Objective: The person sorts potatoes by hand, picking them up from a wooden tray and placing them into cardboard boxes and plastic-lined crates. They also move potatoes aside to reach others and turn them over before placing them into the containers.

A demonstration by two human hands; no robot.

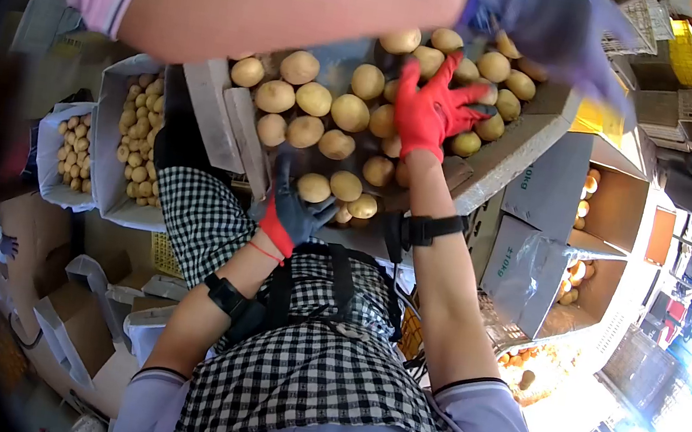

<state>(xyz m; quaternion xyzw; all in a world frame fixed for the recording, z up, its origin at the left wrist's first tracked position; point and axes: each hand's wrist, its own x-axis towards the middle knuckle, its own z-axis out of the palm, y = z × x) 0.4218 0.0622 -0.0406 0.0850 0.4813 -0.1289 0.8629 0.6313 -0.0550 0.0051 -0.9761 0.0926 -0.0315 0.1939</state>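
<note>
Round tan-yellow produce, like potatoes or small pears, lies spread over a sorting tray (208, 119) in front of me. My right hand (435, 111), in a red glove, is over the tray's right part with its fingers spread on and between the round pieces (350, 113). At the tray's near edge, my left hand (297, 213) wears a dark grey and red glove. Its fingers are apart, beside a round piece (314, 187); I see nothing gripped in it. Across the top reaches another person's arm (297, 3) with a purple-grey glove (554, 23), hiding the tray's far side.
On the left stand two lined boxes (102, 171) filled with the same produce. To the right are open cardboard boxes (538, 187) with more round pieces inside. Opened cartons (74, 327) lie at lower left. Yellow crates (688, 52) are stacked at upper right.
</note>
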